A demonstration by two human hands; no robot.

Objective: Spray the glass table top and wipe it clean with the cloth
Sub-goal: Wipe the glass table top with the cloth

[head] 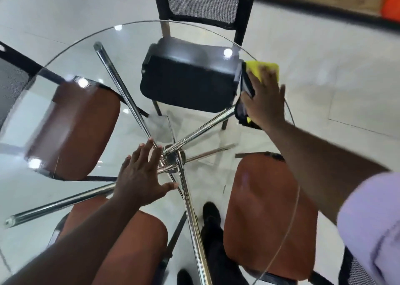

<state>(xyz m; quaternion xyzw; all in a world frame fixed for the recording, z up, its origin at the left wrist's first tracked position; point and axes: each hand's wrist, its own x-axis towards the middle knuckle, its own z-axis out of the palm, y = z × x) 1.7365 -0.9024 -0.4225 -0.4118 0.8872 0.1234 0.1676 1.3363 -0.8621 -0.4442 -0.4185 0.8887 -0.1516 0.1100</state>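
The round glass table top (121, 28) fills the view, with chrome legs (121, 83) crossing beneath it. My right hand (265, 98) lies flat on a yellow cloth with a dark edge (268, 67), pressing it onto the glass near the table's far right rim. My left hand (142, 172) rests flat on the glass near the middle, fingers spread, holding nothing. No spray bottle is in view.
A black chair (188, 85) stands at the far side, tucked under the glass. Brown-seated chairs stand at the left (73, 131), near right (266, 215) and near front (134, 241). My dark shoes (211, 217) show through the glass on the pale tiled floor.
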